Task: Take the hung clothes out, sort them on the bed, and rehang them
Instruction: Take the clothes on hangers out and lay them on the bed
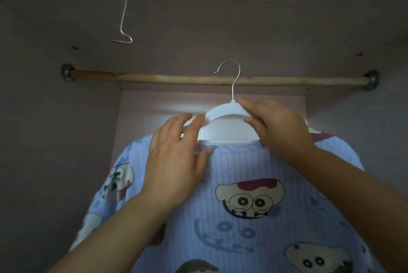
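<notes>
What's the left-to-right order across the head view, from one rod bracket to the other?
left rod bracket → wire hook hanging from the top panel → left hand → white hanger, the part visible between the hands → right hand → right rod bracket

Bent wire hook (125, 7) under wardrobe ceiling (242, 7)
</notes>
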The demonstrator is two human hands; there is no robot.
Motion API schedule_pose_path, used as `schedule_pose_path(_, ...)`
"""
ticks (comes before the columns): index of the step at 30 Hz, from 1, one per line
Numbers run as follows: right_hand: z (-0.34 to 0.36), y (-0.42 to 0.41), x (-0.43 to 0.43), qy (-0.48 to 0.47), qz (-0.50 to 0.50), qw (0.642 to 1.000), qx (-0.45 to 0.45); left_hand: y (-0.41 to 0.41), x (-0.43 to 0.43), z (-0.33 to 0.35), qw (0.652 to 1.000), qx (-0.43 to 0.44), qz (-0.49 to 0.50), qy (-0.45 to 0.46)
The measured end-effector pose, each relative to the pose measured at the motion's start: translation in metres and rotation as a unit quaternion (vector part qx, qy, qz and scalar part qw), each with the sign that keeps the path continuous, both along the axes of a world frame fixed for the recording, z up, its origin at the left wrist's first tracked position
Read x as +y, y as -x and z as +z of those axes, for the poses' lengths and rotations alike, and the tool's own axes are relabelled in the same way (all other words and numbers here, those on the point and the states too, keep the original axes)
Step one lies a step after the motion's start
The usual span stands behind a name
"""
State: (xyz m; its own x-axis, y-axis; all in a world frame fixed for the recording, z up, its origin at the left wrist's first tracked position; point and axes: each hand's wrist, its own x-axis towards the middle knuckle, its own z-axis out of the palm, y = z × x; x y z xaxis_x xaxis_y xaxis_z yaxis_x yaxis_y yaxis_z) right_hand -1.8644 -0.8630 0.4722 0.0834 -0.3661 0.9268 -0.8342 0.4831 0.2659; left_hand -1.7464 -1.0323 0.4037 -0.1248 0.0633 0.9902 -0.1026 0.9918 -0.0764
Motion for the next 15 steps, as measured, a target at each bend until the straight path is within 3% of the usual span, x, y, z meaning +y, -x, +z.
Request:
schedule_pose_path(4,-0.053,-0.021,0.013,-0.02,0.002,0.999,-0.031,-0.014,0.004,-0.028,1.0,-0.025,-0.002,-0.006)
schedule_pose_path(7,-0.092,-0.042,0.029,0.002,0.02,1.0,0.006,-0.029,0.012,-0.063,0.998,-0.063,-0.02,-0.01)
schedule_pose_path(15,-0.179,-0.114,0.085,-0.001,-0.058,0.998,-0.038,-0.076,0.049,-0.14,0.978,-0.108,-0.174,-0.024)
